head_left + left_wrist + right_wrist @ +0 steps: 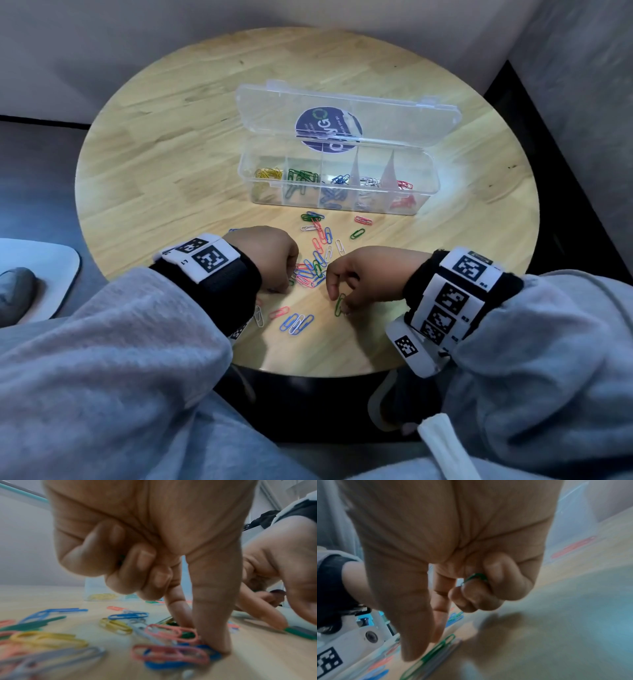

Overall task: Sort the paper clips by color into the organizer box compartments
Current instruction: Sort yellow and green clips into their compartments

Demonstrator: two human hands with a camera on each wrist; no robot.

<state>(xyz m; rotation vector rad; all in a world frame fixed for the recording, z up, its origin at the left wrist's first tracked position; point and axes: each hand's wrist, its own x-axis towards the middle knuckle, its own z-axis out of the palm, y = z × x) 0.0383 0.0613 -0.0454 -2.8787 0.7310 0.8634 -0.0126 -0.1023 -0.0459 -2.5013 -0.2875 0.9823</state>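
Progress: organizer box (424, 192) is sitting lid-open at twelve o'clock on the round table (154, 144), and I am judging the sort partly done.
Sorted: five compartments are already holding yellow, green, blue, white and red clips, running from nine o'clock to three o'clock.
Remaining: loose pile (317, 263) of mixed clips is lying between my hands and trailing toward twelve o'clock; a few more (296, 322) are lying at six o'clock of it.
Right hand (363, 274): I am pinning a green clip (436, 650) to the wood with thumb and forefinger, while my curled fingers are keeping another green clip (476, 577) tucked in.
Left hand (267, 257): I am pressing thumb and forefinger down into the pile's nine o'clock edge, other fingers curled; whether a clip is pinched, I cannot tell.
Left to do: I am judging many clips yet to go in.
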